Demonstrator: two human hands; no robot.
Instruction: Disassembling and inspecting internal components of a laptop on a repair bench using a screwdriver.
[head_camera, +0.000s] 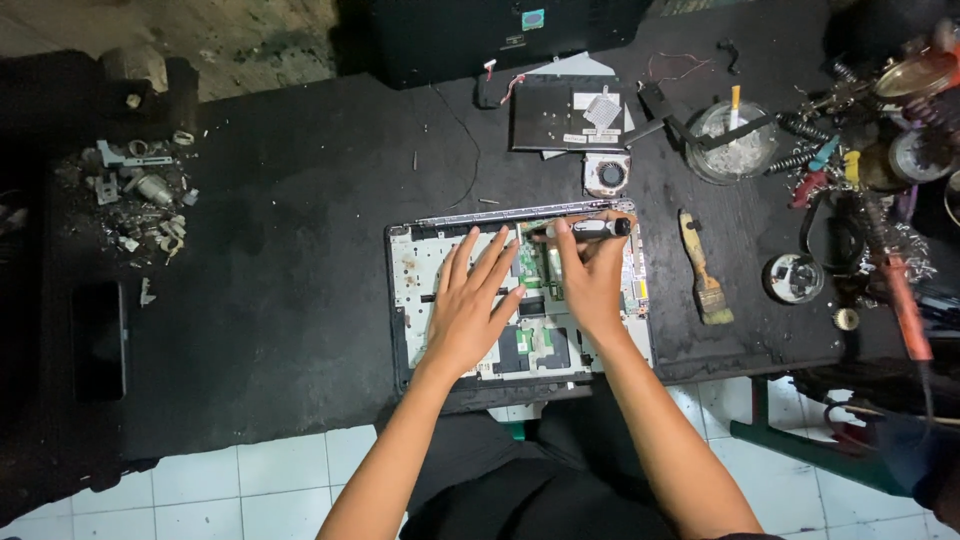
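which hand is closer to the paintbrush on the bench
Right. The right hand, gripping a screwdriver, is just left of the paintbrush; the left hand lies farther left, flat on the opened laptop.

Phone (99, 340) lies flat near the desk's left edge, its rectangular screen dark. Small teal square label (532, 19) on the black case at the desk's far edge. White rectangular stickers (590, 101) on the black panel in front of that case.

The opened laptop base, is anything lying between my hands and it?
Nothing visible does. The left hand rests flat on the laptop base, and the right hand holds a screwdriver over its upper edge.
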